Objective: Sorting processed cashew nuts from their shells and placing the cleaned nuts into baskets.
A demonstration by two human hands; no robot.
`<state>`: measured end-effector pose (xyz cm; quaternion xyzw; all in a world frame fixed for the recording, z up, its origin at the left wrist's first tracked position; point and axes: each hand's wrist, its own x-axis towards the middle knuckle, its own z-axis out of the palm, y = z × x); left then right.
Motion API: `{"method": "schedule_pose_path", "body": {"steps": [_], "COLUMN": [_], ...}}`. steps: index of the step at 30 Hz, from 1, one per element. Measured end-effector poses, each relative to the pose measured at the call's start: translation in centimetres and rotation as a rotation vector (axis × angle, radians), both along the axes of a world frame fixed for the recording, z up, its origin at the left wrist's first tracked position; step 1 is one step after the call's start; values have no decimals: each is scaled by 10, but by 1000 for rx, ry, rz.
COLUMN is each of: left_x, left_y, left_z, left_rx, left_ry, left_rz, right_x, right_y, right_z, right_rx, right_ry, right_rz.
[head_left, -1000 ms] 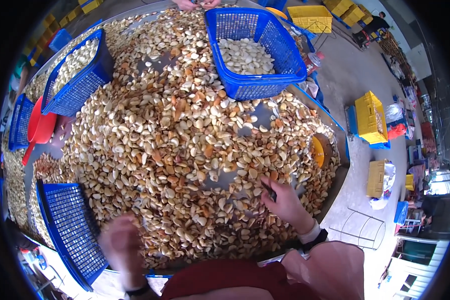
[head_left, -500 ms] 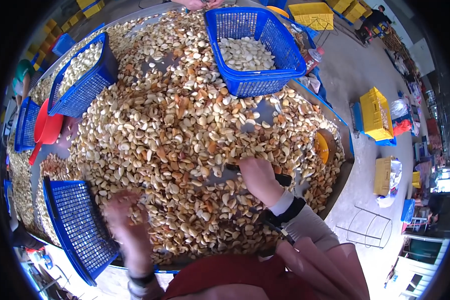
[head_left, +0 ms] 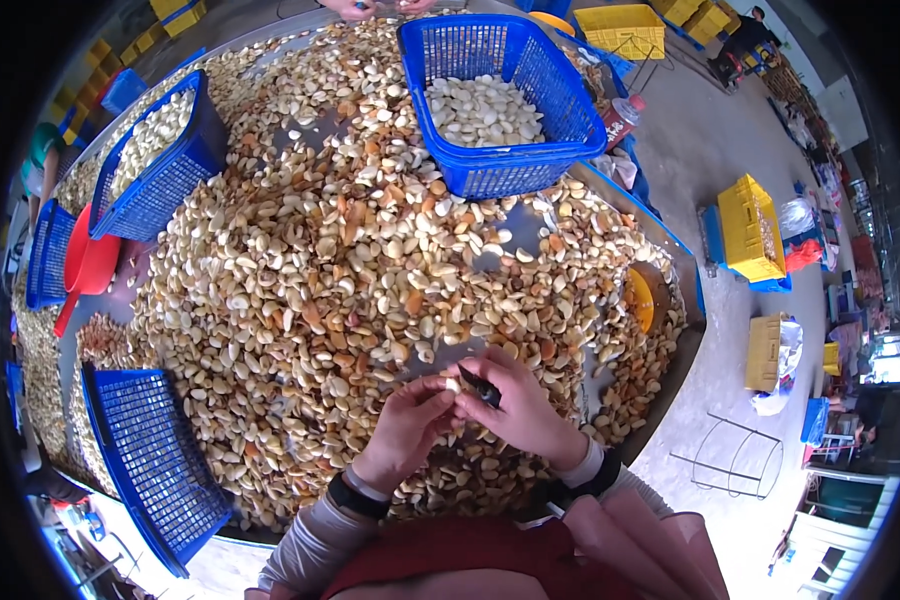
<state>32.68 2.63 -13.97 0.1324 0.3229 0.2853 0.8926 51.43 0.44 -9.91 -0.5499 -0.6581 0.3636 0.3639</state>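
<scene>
My left hand (head_left: 406, 428) pinches a small pale oval piece (head_left: 453, 385) between thumb and fingertips. Close beside it, my right hand (head_left: 518, 408) is closed around a small dark knife (head_left: 481, 386), and its fingertips meet the same piece. Both hands are low over a broad heap of small oval pieces (head_left: 300, 290), cream, tan and orange-brown; I cannot tell their kind. A blue basket (head_left: 515, 155) beyond my hands holds whiter pieces (head_left: 485, 110). To the left of my hands, another blue basket (head_left: 160, 450) lies tilted on the near edge of the heap.
At far left stand a blue basket (head_left: 155, 205) of white pieces and a red scoop (head_left: 88, 265). A yellow round dish (head_left: 640, 302) is partly buried at right. Another person's hands (head_left: 375, 8) work across the table. Yellow crates (head_left: 752, 230) stand on the floor.
My left hand has moved right from near the tilted basket and now holds a pale piece. My right hand, with the knife, has drawn nearer to me and met it.
</scene>
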Motion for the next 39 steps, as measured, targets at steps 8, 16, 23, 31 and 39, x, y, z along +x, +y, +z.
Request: {"method": "schedule_pose_path", "body": {"steps": [8,16,23,31,39], "left_x": [-14,-29,-37,-33,-21], "left_y": [8,8,2,-5,10], "left_z": [25,24,25,24,5], "left_rx": [-280,-284,78,330,435], "left_ry": [-127,-220,75,250,309], "left_rz": [-1,-62,-93,6,-206], "right_x": [-5,-9,-12,-14,13], "right_y": [-20,-18,-25,-26,-44], "right_z": [11,11,3,-24,-17], "right_rx": [39,-102,-248,151,-806], "right_ry": [-191,54,109,166,1103], "right_rz": [202,268,234,243,-109]}}
